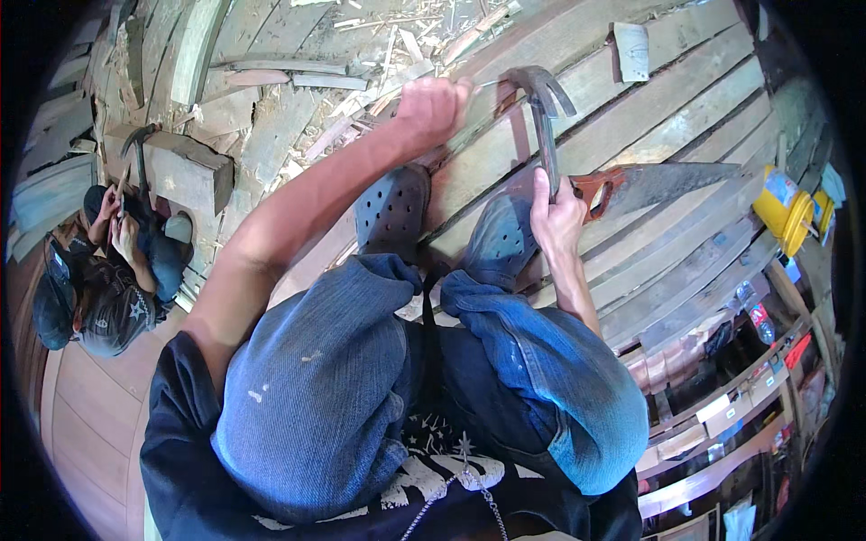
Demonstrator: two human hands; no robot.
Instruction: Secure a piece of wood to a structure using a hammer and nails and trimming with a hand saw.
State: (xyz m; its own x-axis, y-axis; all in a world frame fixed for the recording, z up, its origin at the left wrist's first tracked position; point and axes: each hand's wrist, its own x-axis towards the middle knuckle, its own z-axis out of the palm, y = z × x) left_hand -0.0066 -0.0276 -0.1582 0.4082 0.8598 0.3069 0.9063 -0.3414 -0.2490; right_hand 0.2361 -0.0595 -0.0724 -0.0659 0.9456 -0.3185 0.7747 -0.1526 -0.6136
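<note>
Hammer [544,126] with a dark claw head stands nearly upright over the planks, its handle clamped in the right hand [557,219], fingers wrapped round the lower end. The head sits above, close to a thin nail [488,84] that pokes out beside the left hand [433,108]. That hand is curled shut and pressed against a long wooden plank [631,99]; whether it pinches the nail itself cannot be told. Just right of the right hand lies a handsaw [649,185] with an orange grip, flat on the boards. Both feet in dark perforated clogs [393,209] rest on the planks below the hands, knees in blue jeans bent. Wood chips [397,45] litter the far boards. Another person [113,270] crouches well apart at the left, and a yellow container [783,212] stands at the right.
</note>
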